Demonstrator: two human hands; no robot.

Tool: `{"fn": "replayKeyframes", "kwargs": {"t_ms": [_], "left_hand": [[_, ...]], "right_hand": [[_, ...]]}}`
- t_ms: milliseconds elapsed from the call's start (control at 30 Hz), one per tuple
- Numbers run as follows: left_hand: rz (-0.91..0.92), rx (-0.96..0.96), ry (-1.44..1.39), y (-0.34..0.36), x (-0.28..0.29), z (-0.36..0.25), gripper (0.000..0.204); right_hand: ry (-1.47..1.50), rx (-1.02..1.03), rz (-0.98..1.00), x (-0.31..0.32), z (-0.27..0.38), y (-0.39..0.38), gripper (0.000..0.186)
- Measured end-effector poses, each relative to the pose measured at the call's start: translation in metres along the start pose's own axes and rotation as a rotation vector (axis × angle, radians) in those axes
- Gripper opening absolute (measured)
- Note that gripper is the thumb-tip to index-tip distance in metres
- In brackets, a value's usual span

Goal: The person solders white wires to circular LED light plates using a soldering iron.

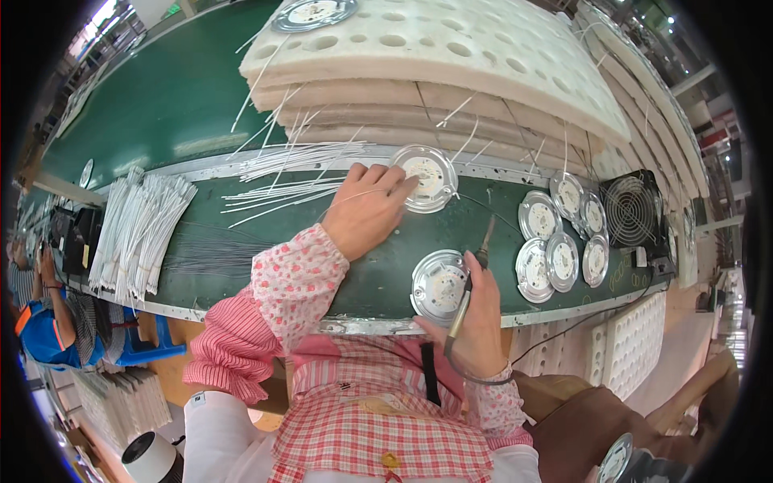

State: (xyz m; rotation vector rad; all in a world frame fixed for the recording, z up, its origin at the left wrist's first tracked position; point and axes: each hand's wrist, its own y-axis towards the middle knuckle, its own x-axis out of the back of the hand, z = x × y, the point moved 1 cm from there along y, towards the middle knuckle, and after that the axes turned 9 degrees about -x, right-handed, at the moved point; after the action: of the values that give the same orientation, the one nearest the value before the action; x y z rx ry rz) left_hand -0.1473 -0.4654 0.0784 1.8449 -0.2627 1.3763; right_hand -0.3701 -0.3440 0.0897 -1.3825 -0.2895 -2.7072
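Observation:
My left hand (362, 205) has curled fingers on a round metal plate with a pale centre board (431, 189); the thumb and whatever the fingertips pinch are hidden. A thin wire crosses that hand. My right hand (479, 322) is closed round a soldering iron (457, 322), its tip pointing up. Beside that hand lies a second round plate (431, 286). To the right are several similar plates (535, 270). Loose white wires (274, 197) lie behind my left hand, with bundled white wires (133, 233) farther left and dark wires (209, 258) between.
Thick white foam boards with holes (499, 40) stand behind, another plate (314, 12) on top. A black fan unit (632, 217) sits at the bench's (370, 274) right end, near the iron's cable. A co-worker (56, 322) is at far left beside a blue stool (149, 346).

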Motion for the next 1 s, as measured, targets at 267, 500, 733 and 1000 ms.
{"fn": "replayKeyframes", "kwargs": {"t_ms": [267, 500, 733, 1000], "left_hand": [[0.265, -0.035, -0.336, 0.032, -0.013, 0.028, 0.040], [0.240, -0.080, -0.315, 0.033, -0.013, 0.029, 0.046], [0.249, -0.052, -0.351, 0.035, -0.015, 0.028, 0.048], [0.014, 0.207, -0.517, 0.014, 0.019, 0.038, 0.022]], "right_hand": [[0.055, -0.056, 0.035, 0.000, -0.002, -0.004, 0.109], [0.069, -0.059, 0.036, -0.001, -0.005, -0.005, 0.108], [0.091, -0.074, 0.018, -0.001, -0.009, -0.008, 0.109], [0.163, -0.070, 0.003, -0.002, -0.005, -0.003, 0.109]]}}
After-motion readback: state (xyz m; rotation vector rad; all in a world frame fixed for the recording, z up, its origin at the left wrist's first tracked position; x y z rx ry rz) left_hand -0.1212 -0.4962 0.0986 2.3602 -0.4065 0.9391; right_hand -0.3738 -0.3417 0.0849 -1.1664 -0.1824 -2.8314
